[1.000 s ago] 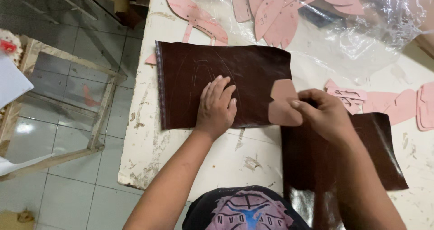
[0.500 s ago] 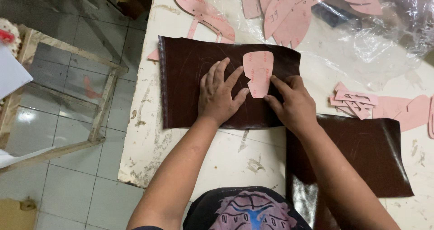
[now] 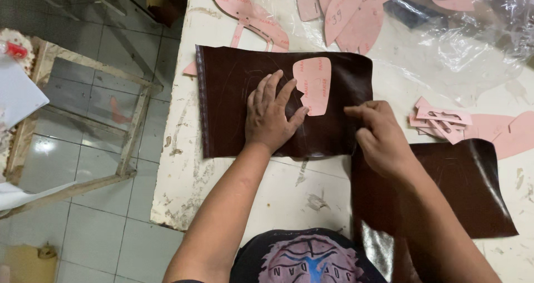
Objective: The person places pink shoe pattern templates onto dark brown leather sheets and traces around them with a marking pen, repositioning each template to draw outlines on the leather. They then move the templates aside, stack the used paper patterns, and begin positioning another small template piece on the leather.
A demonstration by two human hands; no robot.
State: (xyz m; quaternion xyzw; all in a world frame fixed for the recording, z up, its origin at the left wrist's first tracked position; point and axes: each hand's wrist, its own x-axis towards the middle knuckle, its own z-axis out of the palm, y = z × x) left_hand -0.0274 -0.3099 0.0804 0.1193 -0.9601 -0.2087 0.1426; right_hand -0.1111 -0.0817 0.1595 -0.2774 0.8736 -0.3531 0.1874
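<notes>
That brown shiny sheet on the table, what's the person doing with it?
A person presses their left hand flat on the dark brown leather sheet, with a pink card pattern piece lying on it beside the fingers. Their right hand pinches the sheet's right edge. More pink patterns sit at the back of the white worktable.
</notes>
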